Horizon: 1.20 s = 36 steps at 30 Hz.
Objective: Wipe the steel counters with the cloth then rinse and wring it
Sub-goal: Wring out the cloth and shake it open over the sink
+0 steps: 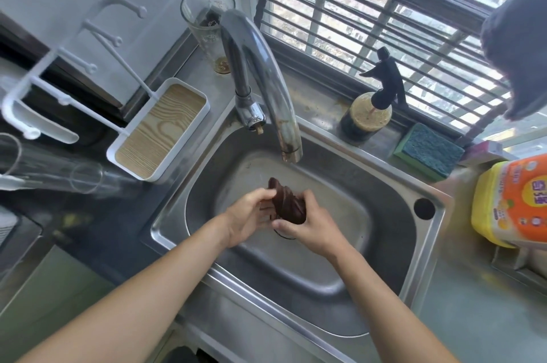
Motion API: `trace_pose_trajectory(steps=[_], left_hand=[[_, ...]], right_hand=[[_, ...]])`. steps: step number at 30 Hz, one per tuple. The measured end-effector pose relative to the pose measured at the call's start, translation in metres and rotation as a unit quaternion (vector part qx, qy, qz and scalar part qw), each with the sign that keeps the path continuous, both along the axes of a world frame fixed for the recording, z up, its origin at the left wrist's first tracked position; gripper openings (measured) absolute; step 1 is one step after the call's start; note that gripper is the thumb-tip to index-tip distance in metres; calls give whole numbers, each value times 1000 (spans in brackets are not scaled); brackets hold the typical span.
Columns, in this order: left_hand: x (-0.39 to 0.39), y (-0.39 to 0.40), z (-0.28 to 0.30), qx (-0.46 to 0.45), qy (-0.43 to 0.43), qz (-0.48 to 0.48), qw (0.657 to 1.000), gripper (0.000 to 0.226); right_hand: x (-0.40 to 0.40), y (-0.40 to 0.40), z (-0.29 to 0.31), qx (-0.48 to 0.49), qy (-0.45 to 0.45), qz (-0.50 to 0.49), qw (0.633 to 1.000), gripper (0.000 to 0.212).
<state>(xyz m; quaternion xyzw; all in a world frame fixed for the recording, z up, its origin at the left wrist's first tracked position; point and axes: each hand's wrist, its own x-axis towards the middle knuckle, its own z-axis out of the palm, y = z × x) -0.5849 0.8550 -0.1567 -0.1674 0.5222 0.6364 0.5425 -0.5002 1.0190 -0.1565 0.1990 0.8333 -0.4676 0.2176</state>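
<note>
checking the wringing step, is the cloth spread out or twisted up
Twisted up: the cloth is a tight dark spiral gripped between the left hand and right hand over the sink.

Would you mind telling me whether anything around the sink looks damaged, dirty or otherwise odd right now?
The faucet spout is stained brown near its tip, and grime lines the windowsill behind the spray bottle. Otherwise nothing stands out: both hands, left hand and right hand, grip the twisted dark cloth over the sink.
</note>
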Motion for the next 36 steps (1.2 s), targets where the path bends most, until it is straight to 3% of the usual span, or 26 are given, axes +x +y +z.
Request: trace_pose_trajectory(steps=[3, 5, 11, 14, 17, 21, 25, 27, 29, 31, 32, 34, 36], left_hand=[[8, 8, -3, -29, 55, 51, 997, 38], [11, 10, -8, -51, 69, 92, 992, 42], [8, 9, 10, 31, -16, 136, 990, 40], [10, 6, 13, 35, -29, 151, 988, 37], [15, 6, 18, -19, 13, 130, 991, 52], [21, 11, 20, -128, 46, 85, 987, 58], [21, 10, 16, -175, 29, 29, 984, 77], [21, 10, 19, -186, 132, -68, 971, 101], [19, 11, 24, -162, 310, -148, 925, 110], [13, 11, 24, -108, 452, -213, 859, 90], [10, 11, 26, -83, 465, -228, 852, 72], [7, 11, 35, -36, 398, -213, 892, 35], [6, 13, 43, -28, 313, -162, 935, 26]], right_hand=[[2, -4, -1, -42, 35, -66, 996, 33], [1, -5, -2, -73, 39, -109, 991, 27], [-8, -5, 12, -180, -27, -192, 964, 9], [-12, -2, 15, -126, -1, -254, 959, 13], [-14, -4, 20, -99, 22, -321, 941, 21], [-12, -12, 29, -90, 105, -334, 932, 12], [-13, -15, 44, -188, 158, -370, 896, 17], [-17, -14, 49, -241, 139, -370, 887, 17], [-19, -12, 56, -290, 114, -345, 885, 18], [-22, -8, 62, -320, 105, -327, 883, 19], [-25, -5, 65, -326, 110, -328, 880, 21], [-30, 1, 71, -339, 120, -349, 865, 22], [-34, 6, 74, -332, 118, -347, 869, 27]])
